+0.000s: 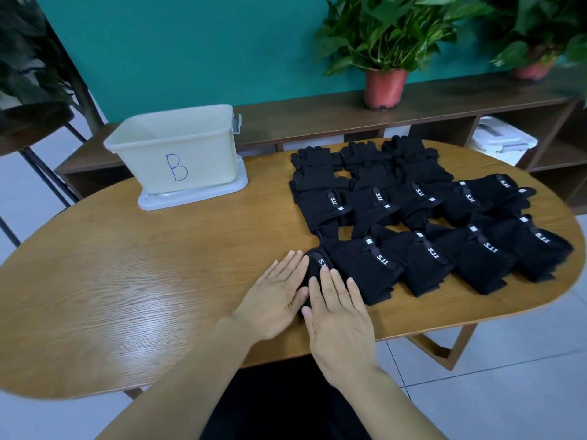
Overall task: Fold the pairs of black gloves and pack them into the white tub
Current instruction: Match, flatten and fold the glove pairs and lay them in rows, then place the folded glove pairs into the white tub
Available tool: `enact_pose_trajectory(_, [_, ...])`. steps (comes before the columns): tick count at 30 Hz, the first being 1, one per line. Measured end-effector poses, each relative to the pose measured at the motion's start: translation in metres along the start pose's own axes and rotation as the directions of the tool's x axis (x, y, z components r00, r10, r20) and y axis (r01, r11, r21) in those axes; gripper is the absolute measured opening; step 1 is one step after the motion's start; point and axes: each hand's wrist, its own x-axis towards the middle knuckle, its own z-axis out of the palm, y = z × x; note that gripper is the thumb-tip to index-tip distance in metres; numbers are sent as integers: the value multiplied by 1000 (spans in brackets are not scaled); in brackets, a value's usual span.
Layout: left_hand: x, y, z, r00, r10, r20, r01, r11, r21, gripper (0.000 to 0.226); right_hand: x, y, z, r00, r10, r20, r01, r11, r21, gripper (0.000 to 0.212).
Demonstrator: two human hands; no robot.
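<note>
The pair of black gloves I am working on (318, 262) lies at the front-left corner of the glove spread, near the table's front edge, its "5.11" strap tag partly showing between my two hands. My right hand (341, 319) lies flat on top of it, fingers (336, 284) straight and close together, pressing the fabric down and hiding most of it. My left hand (273, 301) rests flat just beside it on the wood, fingers (293, 265) straight too, with the tips touching the glove's left edge. Neither hand is curled round anything.

The rest of the black gloves (422, 214) cover the right half of the table (127, 281) in overlapping rows, laid flat, the front rows showing white "5.11" tags on their straps.

The white tub (178, 147) stands upright at the table's far left, well apart from the gloves, open at the top, with a blue "B" written on its near wall. It sits on a white lid-like base (203, 198).

Behind the table runs a low wooden shelf (317, 119) against a teal wall (190, 42). A potted plant (386, 87) in a red pot stands on it, with a second plant (533, 69) further right. A white lidded box (503, 141) sits in one of the shelf's compartments.
</note>
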Motion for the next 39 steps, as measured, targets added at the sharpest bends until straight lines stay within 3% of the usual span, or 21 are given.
enact_pose_trajectory(6, [-2,-9,-11,1000,-25,1,24,994,105,58,1,0,-8,998,1,61,0,1000,-14,71])
enact_pose_trajectory(12, [-16,-12,-33,990,-104,-98,106,994,15,60,13,-3,-25,995,-27,92,33,998,-58,60])
enact_pose_trajectory(15, [-27,-15,-49,980,-149,-135,150,989,-4,62,25,-10,-47,1000,-23,15,23,1000,-17,66])
enact_pose_trajectory(19, [-42,-23,-73,964,-200,-177,202,979,-11,67,46,-21,-78,992,-106,64,109,993,-46,55])
enact_pose_trajectory(30, [-73,-74,-151,881,-305,-361,299,951,-74,61,132,-97,-125,976,-218,-15,217,975,-55,56])
enact_pose_trajectory(35, [-84,-99,-190,843,-364,-396,356,930,-97,62,175,-126,-127,973,-230,-9,230,972,-42,54])
enact_pose_trajectory(39, [-87,-118,-222,833,-431,-347,438,897,-65,64,217,-140,-123,973,-230,16,230,973,-17,57])
